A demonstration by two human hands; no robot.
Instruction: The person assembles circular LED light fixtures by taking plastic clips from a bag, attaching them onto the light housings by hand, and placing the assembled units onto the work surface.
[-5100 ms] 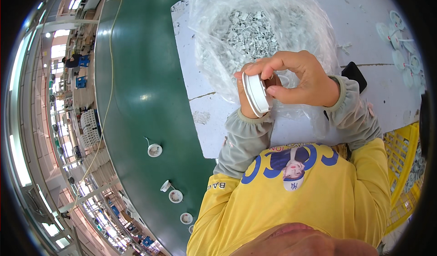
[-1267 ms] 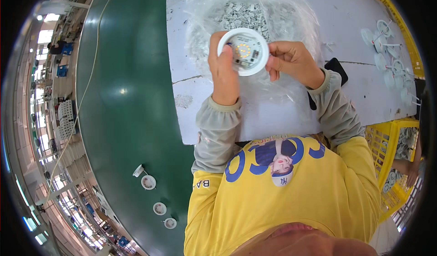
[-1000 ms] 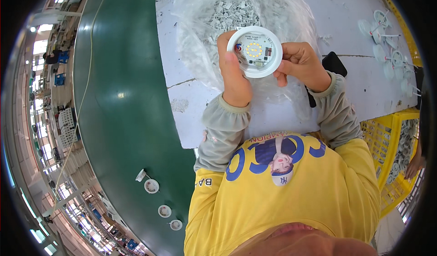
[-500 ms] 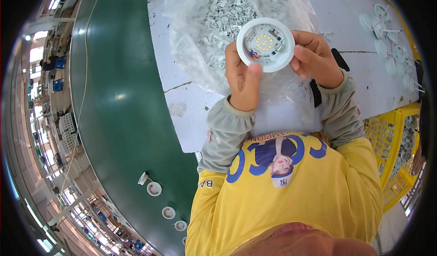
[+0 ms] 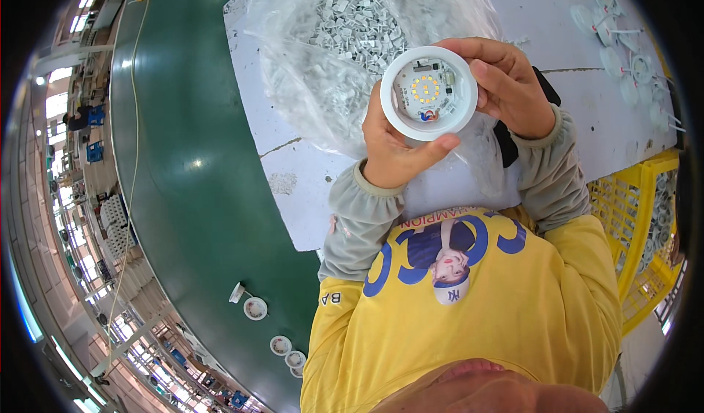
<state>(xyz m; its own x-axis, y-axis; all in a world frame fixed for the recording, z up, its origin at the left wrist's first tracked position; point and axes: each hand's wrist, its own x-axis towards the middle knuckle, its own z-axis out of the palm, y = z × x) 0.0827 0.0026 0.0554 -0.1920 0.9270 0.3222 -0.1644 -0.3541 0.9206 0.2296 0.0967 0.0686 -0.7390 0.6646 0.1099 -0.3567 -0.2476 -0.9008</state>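
White lamp housing [image 5: 401,124] hovers over the clear plastic bag [image 5: 282,68], my left hand [image 5: 396,155] and right hand [image 5: 519,90] both clamped on its rim, where light edge pressure should best spare the circuit board [image 5: 426,92].

My lamp [image 5: 428,94] is white, its dots [image 5: 425,90] a yellow ring — sleeves [image 5: 364,221] grey; a yellow basket [image 5: 636,226] at the near right corner of the pale bench [image 5: 616,130].

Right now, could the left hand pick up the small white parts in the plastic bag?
Likely not: the left hand holds the round white lamp, though the small white parts lie nearby, seemingly uncovered.
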